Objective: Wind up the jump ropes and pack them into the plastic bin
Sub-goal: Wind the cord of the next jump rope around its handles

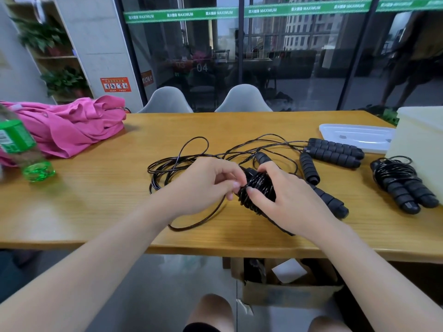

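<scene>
Nearest, at the table's [72, 212] near edge, the right hand [287, 200] clasps a pair of rope handles already thick with black coils [257, 188], thumb pressed on the wraps, apparently so they cannot spring loose. The left hand [203, 185] pinches the cord just beside those coils, seemingly feeding the next turn on under tension. A slack loop [199, 224] of the same cord hangs toward the near edge below the left hand.

Just right of the held bundle lie loose foam handles [330, 200], touching the table. Farther right, a finished bundle [402, 183], cord wound round its handles, rests near the white plastic bin [422, 144], probably staged for packing; nothing shows inside the bin from this angle.

Beyond the hands, unwound cord [182, 159] sprawls in tangled loops, running to another handle pair [335, 152] farther right, beside the clear bin lid [354, 135]. At far left sit a green bottle [26, 152] and pink clothing [72, 128], well apart from the ropes.
</scene>
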{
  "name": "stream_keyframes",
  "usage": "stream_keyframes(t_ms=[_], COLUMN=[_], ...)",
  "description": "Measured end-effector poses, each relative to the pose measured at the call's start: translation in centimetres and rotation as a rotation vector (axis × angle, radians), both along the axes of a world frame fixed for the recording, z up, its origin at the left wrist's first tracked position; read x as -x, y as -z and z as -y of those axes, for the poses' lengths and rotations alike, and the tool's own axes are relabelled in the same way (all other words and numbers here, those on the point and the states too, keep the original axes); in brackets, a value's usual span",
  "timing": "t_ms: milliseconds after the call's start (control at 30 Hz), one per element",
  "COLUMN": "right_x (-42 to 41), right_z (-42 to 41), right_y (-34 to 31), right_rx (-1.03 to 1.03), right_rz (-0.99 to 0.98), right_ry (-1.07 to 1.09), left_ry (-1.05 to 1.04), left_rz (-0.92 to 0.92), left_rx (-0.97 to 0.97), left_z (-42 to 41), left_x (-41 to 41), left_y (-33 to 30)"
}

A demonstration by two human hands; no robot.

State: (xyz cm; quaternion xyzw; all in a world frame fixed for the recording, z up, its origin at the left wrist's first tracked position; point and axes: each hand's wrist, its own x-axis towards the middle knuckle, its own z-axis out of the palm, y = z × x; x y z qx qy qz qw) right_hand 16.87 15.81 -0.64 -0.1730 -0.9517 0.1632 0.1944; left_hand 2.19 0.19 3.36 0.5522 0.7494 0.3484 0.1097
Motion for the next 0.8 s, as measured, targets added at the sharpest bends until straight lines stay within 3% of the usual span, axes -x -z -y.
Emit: stream_keyframes(t_ms=[333, 667, 800], right_x=[-0.5, -0.4, -0.3], right_z=[0.0, 0.4, 0.1], right_y=[0.0, 0.7, 1.0], right_rx=[-0.119, -0.211, -0.201], right_rz=[0.025, 0.062, 0.035], right_ry=[0.011, -0.013, -0.008], left_ry=[0.018, -0.015, -0.081], left_rz=[0.111, -0.017, -0.045], left_rx=[0.088, 0.299, 0.225], left_z=[-1.1, -1.5, -1.7], left_x=[0.3, -0.1, -0.5], left_y=[-0.6, -0.4, 0.7])
